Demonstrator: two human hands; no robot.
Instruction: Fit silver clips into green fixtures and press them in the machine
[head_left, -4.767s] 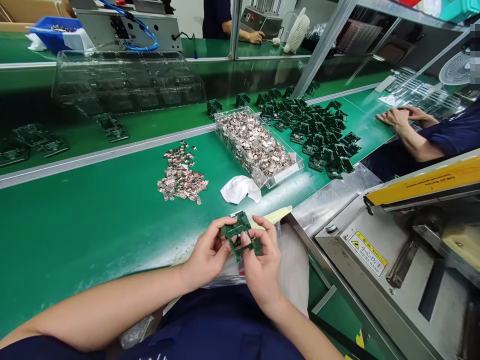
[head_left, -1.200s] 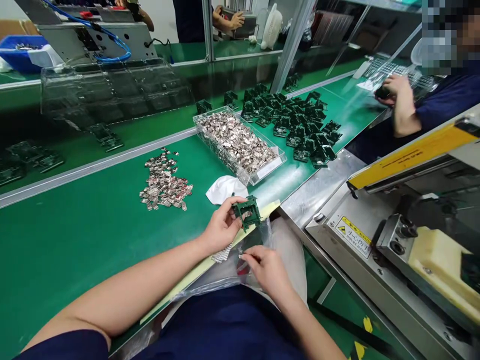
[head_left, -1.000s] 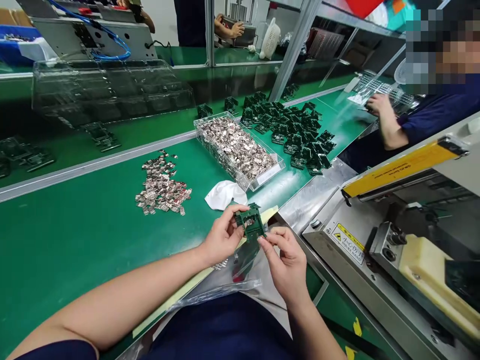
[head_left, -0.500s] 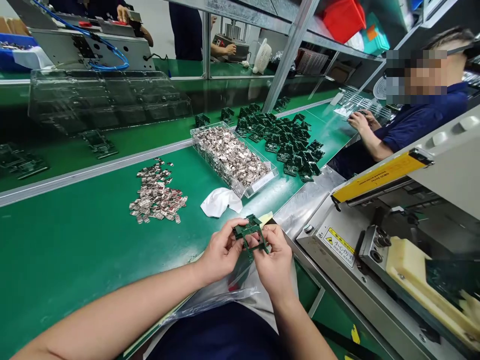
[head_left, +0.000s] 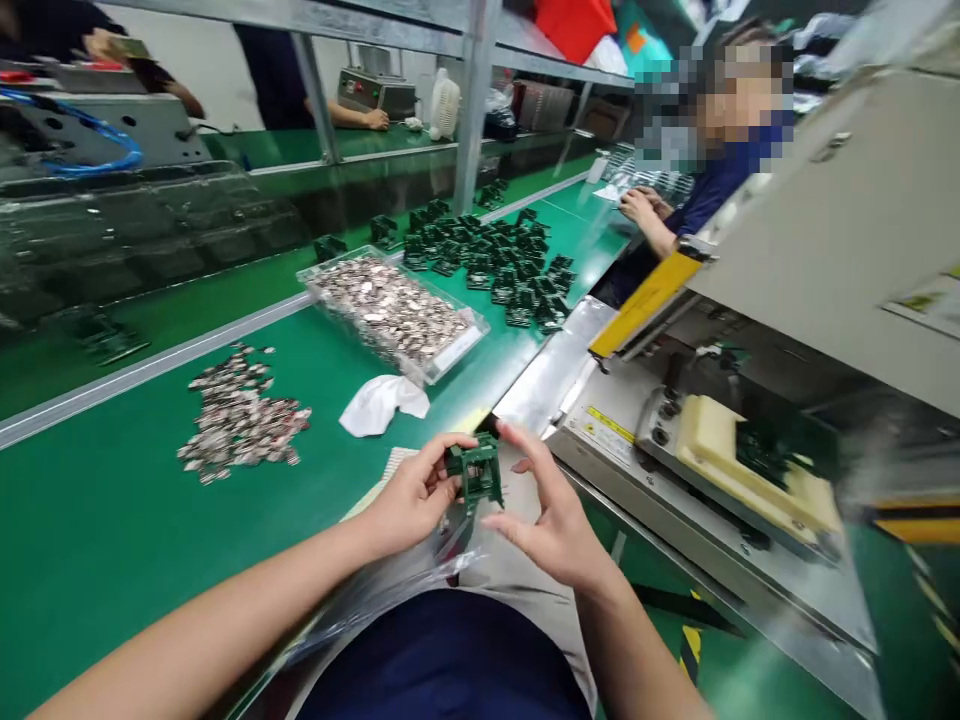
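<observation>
A dark green plastic frame (head_left: 480, 474) with an open middle is pinched at its left side by my left hand (head_left: 417, 494), above my lap. To its right, my right hand (head_left: 551, 510) is open, thumb and fingers spread close around the frame's right edge; whether they touch it I cannot tell. Beyond my hands a crumpled white cloth (head_left: 382, 405) lies on the green table. Behind it stands a clear plastic box (head_left: 442, 372) full of small metal pieces. A loose pile of similar metal pieces (head_left: 244, 420) lies to the left.
Many green frames (head_left: 487, 260) are heaped behind the box. At right stands a machine with a cream-coloured fixture (head_left: 720, 455) and a yellow bar (head_left: 649, 300). A co-worker's hands (head_left: 645, 207) are at the far right. A metal post (head_left: 474, 110) rises behind the table.
My right hand has let go of the green frame and spread its fingers, while my left keeps hold. The view has swung right, bringing more of the machine into sight.
</observation>
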